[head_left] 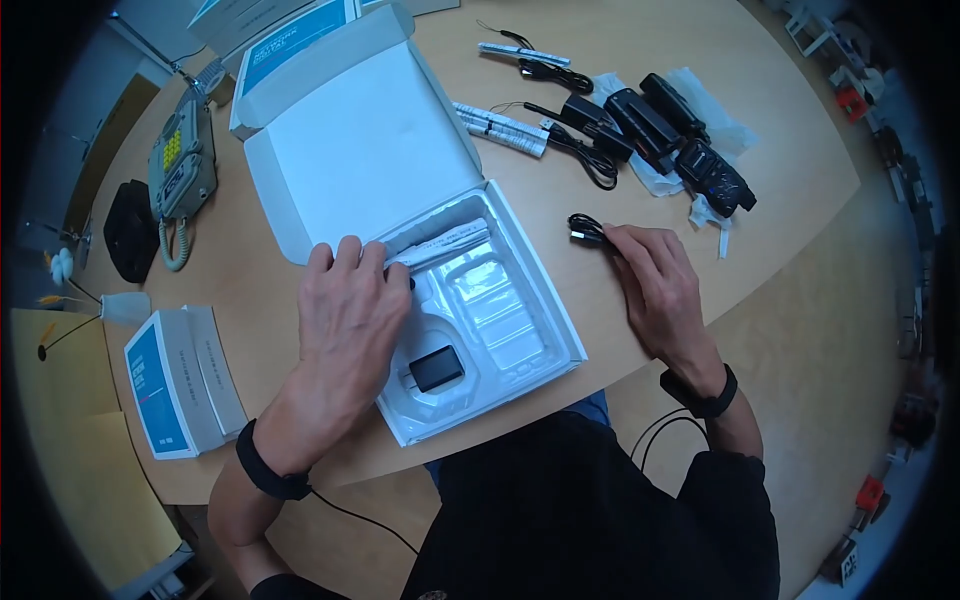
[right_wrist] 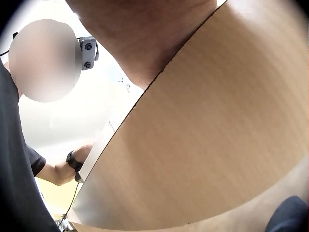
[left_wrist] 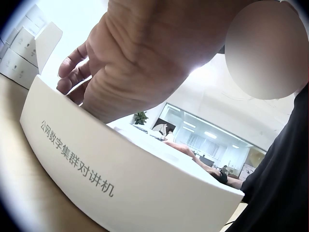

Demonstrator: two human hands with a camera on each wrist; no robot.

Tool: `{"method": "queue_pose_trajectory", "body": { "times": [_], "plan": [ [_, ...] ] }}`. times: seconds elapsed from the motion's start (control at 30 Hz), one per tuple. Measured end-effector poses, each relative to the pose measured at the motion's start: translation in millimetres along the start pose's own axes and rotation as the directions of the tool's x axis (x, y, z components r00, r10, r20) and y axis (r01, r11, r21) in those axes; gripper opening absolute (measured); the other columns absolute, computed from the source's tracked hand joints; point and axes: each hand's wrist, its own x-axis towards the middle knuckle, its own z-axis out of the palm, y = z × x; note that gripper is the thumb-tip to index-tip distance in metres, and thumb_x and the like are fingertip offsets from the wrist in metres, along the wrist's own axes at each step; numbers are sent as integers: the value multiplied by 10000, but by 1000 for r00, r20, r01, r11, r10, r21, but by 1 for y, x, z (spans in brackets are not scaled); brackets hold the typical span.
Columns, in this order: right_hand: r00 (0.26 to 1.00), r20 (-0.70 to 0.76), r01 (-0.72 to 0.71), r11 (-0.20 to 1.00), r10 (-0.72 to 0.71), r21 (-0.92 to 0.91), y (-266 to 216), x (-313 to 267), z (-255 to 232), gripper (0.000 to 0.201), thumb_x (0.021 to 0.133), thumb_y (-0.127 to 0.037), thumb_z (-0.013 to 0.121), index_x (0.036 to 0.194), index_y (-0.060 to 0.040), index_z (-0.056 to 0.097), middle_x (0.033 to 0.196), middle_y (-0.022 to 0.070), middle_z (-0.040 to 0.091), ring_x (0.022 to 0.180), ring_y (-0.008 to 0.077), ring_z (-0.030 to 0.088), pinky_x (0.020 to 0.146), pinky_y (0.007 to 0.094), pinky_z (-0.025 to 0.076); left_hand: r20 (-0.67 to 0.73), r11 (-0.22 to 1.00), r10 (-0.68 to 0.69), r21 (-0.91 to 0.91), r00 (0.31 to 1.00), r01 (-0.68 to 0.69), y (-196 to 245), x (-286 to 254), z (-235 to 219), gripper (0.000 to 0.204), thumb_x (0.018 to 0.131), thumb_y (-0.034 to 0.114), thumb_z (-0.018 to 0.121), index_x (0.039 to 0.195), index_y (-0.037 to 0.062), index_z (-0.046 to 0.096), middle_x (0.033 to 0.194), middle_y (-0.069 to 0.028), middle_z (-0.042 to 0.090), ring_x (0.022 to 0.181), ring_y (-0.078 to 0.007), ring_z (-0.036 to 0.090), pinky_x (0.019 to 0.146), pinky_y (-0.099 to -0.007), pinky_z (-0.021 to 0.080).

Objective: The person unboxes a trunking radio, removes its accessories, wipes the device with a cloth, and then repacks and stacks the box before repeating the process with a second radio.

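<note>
An open white box (head_left: 545, 290) with its lid tilted back lies on the table, a clear plastic tray (head_left: 505, 320) inside it. My left hand (head_left: 350, 305) reaches over the box's left side, its fingers bent down into the tray; the fingertips are hidden, and I cannot tell what they hold. A small dark bit shows beside its thumb. Nearby in the tray lie a black charger plug (head_left: 436, 369) and a rolled printed paper (head_left: 445, 246). To the right of the box, my right hand (head_left: 660, 285) pinches a coiled black USB cable (head_left: 588, 230) just above the table.
Behind the right hand are black handheld radios (head_left: 645, 125), more cables (head_left: 585, 155), folded papers (head_left: 500, 130) and thin wrapping (head_left: 715, 95). A desk phone (head_left: 182, 165) and a black pouch (head_left: 130, 230) stand left. More boxes (head_left: 185, 380) sit at the left edge.
</note>
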Motion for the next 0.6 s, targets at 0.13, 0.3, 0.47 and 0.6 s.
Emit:
{"method": "queue_pose_trajectory", "body": {
  "times": [0.13,0.3,0.47,0.6],
  "plan": [
    [1000,-13,2,1000,-2,-2,0,1,-1,356,853,25,695,1206,-6,665,1084,118,671,960,291,623,825,394,509,7,993,-25,-112,1000,26,8,-8,-19,235,722,27,709,949,11,649,930,-118,587,908,-262,575,776,-388,443],
    [998,-57,-40,999,40,-10,3,-3,0,323,854,12,709,1173,-8,663,1058,116,670,938,289,620,814,394,500,-161,960,-20,-279,987,-26,15,-17,-12,345,817,71,766,1143,12,670,1180,-149,641,1153,-311,599,945,-443,470],
    [994,-72,-83,996,81,-25,2,-1,-4,302,852,3,717,1149,-6,662,1045,116,668,930,286,619,804,392,492,-100,901,-7,-432,995,-37,5,-32,9,364,865,106,743,1200,-1,649,1207,-153,623,1160,-340,587,988,-450,465],
    [994,-76,-83,996,80,-31,0,-1,-5,288,852,0,717,1134,-7,662,1038,113,666,928,286,617,793,389,485,-305,883,-199,-467,931,36,-6,-51,16,364,895,110,725,1226,-10,634,1206,-170,623,1143,-341,597,1013,-436,455]
  ]
}}
